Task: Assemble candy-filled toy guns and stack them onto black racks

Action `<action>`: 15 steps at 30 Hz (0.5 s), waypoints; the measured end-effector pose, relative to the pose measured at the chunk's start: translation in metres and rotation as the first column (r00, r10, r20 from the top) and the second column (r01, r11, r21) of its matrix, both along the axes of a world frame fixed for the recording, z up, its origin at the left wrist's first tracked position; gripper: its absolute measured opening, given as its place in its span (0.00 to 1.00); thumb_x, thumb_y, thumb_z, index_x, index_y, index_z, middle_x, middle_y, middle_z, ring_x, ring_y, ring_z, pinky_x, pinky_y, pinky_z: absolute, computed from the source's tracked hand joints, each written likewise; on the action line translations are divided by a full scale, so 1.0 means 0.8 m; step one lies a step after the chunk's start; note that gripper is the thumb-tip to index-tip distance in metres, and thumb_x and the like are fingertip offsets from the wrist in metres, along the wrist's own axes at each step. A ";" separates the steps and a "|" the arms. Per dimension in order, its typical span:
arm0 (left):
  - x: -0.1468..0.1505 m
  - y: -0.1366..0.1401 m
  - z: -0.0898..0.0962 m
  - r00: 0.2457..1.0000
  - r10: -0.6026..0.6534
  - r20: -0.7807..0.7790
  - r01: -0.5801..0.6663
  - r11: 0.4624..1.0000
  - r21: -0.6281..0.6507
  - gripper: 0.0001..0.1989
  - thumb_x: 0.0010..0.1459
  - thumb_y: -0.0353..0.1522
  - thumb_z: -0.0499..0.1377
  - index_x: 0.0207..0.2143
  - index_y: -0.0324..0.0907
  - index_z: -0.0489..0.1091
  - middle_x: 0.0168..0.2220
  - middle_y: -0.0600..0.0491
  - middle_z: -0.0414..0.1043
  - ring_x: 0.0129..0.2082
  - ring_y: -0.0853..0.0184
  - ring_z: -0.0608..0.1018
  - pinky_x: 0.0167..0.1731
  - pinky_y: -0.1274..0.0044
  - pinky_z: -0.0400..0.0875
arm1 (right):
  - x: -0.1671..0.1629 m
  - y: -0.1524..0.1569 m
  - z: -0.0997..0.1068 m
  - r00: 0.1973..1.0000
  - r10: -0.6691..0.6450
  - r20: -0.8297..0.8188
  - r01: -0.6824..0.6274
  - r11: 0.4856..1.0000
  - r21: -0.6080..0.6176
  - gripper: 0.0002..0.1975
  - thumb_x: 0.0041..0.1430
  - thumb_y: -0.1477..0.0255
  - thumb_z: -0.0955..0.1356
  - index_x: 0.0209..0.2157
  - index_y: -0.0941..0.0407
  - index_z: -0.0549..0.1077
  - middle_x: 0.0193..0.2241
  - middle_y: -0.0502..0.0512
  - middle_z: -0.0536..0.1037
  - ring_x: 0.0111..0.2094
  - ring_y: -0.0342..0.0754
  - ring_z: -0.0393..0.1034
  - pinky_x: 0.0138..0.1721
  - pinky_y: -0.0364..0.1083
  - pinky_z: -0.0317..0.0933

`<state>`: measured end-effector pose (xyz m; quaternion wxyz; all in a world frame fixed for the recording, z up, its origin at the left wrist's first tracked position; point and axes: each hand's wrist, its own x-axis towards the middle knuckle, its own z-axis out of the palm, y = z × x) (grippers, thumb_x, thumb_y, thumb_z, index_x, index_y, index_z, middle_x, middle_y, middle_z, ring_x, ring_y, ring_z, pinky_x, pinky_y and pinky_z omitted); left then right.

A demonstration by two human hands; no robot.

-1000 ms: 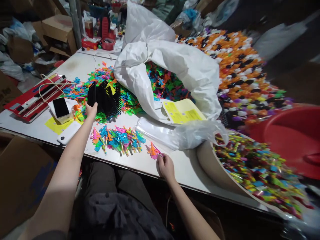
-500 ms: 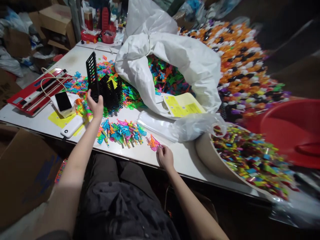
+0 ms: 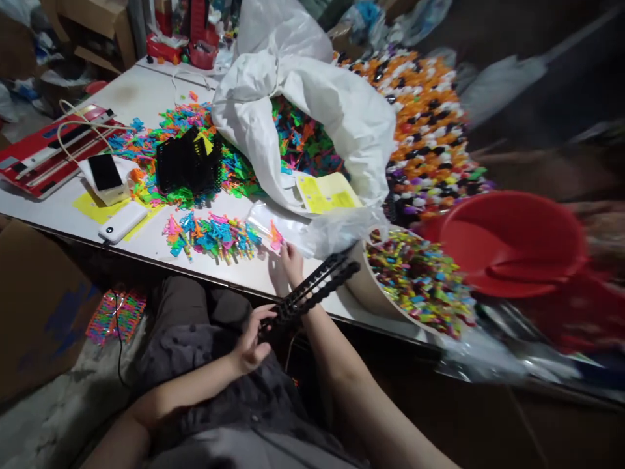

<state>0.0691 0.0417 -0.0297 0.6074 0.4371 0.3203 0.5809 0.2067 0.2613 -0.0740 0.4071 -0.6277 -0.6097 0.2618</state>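
Nearer the person than the white sack (image 3: 364,124), the left hand (image 3: 252,339) grips one end of a black rack (image 3: 323,291). The right hand (image 3: 291,262) pinches a pink-and-orange toy (image 3: 276,236) before the sack; clustered toys (image 3: 215,236) lie left.

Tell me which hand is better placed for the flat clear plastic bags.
Probably the right hand: it's beside the bags, holding a pink-orange plastic toy. The left hand is farther back, touching a black perforated plastic piece.

Black basket (image 3: 318,293), bright red tub (image 3: 517,244)
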 end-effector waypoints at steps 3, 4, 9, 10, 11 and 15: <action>-0.022 -0.008 -0.032 0.997 -0.053 0.055 0.066 0.959 -0.275 0.23 0.47 0.43 0.55 0.47 0.46 0.67 0.52 0.47 0.65 0.51 0.56 0.68 0.46 0.68 0.64 | -0.014 0.058 0.021 0.994 0.097 0.050 -0.098 0.995 0.026 0.23 0.59 0.61 0.58 0.44 0.64 0.71 0.40 0.64 0.75 0.39 0.49 0.67 0.46 0.50 0.61; -0.028 -0.007 -0.039 0.995 -0.016 0.094 0.050 0.928 -0.370 0.22 0.48 0.43 0.55 0.46 0.46 0.67 0.49 0.48 0.66 0.48 0.59 0.69 0.42 0.70 0.65 | -0.016 0.076 0.028 0.989 0.130 0.075 -0.133 0.991 0.031 0.22 0.59 0.62 0.59 0.45 0.64 0.71 0.41 0.65 0.75 0.40 0.49 0.67 0.46 0.50 0.60; -0.032 0.012 -0.048 0.912 0.165 0.377 0.118 0.773 -0.623 0.21 0.46 0.42 0.57 0.43 0.45 0.65 0.40 0.51 0.69 0.34 0.67 0.72 0.31 0.77 0.63 | 0.010 0.141 0.062 0.913 0.103 0.396 -0.155 0.982 0.103 0.19 0.55 0.71 0.64 0.48 0.63 0.69 0.48 0.64 0.72 0.49 0.52 0.63 0.54 0.52 0.54; -0.028 0.018 -0.046 0.891 0.168 0.422 0.163 0.748 -0.643 0.21 0.47 0.42 0.57 0.43 0.43 0.64 0.39 0.51 0.69 0.33 0.67 0.73 0.30 0.77 0.63 | 0.021 0.150 0.069 0.885 0.073 0.460 -0.134 0.986 0.102 0.20 0.55 0.72 0.64 0.50 0.62 0.69 0.49 0.64 0.70 0.51 0.53 0.61 0.55 0.52 0.53; -0.023 0.026 -0.043 0.872 0.166 0.461 0.213 0.719 -0.662 0.21 0.49 0.42 0.56 0.44 0.42 0.64 0.39 0.50 0.69 0.32 0.67 0.73 0.30 0.77 0.63 | 0.034 0.159 0.074 0.851 0.045 0.523 -0.104 0.991 0.083 0.21 0.55 0.73 0.64 0.51 0.62 0.68 0.52 0.64 0.68 0.53 0.54 0.59 0.56 0.52 0.51; 0.007 0.066 -0.040 0.833 0.136 0.537 0.366 0.593 -0.717 0.20 0.60 0.44 0.44 0.47 0.42 0.60 0.37 0.49 0.70 0.31 0.67 0.75 0.30 0.77 0.64 | 0.080 0.186 0.080 0.714 0.041 0.699 0.009 0.998 -0.068 0.30 0.54 0.75 0.65 0.59 0.64 0.58 0.60 0.69 0.56 0.58 0.58 0.51 0.57 0.56 0.47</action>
